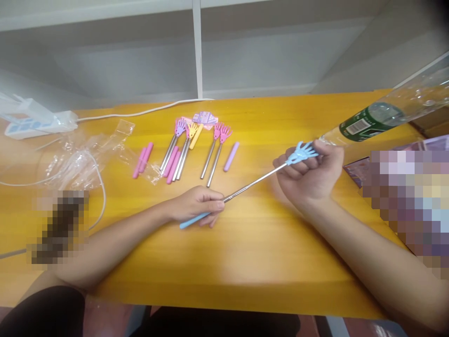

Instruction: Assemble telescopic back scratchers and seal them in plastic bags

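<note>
A blue back scratcher [257,180] with a metal telescopic rod stretches between my two hands over the table. My left hand [198,205] is wrapped round its blue handle, whose end sticks out below the palm. Up at the hand-shaped head, my right hand [310,173] has its thumb and fingers closed on the blue claw. Beyond them lie several metal rods with claw heads: a purple claw [180,127], a yellow claw [191,130] and pink claws [225,133]. Loose handle tubes lie among them, including pink tubes [143,160], a yellow tube [196,136] and a purple tube [231,157].
Clear plastic wrapping [75,159] and a white power strip [42,122] with cables are at the left. A large clear bottle [372,120] with a green label lies at the right, near a box partly blurred out. Purple printed paper [205,117] sits behind the claws.
</note>
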The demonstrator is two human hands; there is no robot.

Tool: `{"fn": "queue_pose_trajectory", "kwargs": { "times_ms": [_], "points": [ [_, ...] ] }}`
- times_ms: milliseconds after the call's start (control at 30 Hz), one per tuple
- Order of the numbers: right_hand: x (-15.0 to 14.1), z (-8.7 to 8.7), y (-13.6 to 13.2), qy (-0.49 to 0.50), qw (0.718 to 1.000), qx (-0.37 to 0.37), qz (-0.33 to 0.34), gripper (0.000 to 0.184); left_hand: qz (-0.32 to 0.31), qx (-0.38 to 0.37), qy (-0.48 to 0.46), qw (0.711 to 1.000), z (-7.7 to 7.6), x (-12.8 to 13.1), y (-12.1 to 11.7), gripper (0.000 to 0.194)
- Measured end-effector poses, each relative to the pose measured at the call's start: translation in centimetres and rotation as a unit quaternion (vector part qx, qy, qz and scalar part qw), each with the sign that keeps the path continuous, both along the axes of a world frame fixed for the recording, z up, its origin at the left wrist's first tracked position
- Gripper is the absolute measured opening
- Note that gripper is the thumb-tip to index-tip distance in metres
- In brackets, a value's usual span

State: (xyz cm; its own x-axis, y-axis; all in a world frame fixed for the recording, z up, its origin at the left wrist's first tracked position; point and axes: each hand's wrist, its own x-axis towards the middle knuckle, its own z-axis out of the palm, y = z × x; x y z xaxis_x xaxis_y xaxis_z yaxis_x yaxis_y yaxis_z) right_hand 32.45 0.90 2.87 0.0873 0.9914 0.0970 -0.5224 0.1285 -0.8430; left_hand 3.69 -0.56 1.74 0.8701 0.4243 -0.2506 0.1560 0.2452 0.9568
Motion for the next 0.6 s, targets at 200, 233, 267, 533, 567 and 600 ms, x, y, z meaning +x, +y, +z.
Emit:
{"fn": "queue_pose_trajectory", "kwargs": {
  "times_ms": [200,233,267,533,567,600],
  "points": [
    [-1.9,-0.2,-0.4,-0.050,0.998,0.035,-0.033,0.067,-0.024,0.152,0.074,0.985,-0.3,0.2,-1.0,0.051],
    [-2.0,-0.3,-0.3,-0.058,0.997,0.036,-0.042,0.066,-0.020,0.159,0.077,0.984,-0.3,0.3,-1.0,0.052],
    [-1.9,-0.3,-0.2,-0.064,0.996,0.038,-0.053,0.065,-0.014,0.150,0.076,0.986,-0.2,0.4,-1.0,0.053],
    [0.0,1.8,1.2,-0.047,0.983,0.074,-0.159,0.058,-0.004,0.086,0.042,0.995,0.3,0.4,-0.4,0.057],
    [-0.1,2.5,1.2,-0.045,0.983,0.090,-0.155,0.058,0.003,0.102,0.034,0.994,0.0,0.4,-0.5,0.057],
    [-0.3,3.4,1.1,-0.049,0.983,0.106,-0.143,0.059,0.013,0.115,0.024,0.993,-0.2,0.3,-0.6,0.057]
  ]
}}
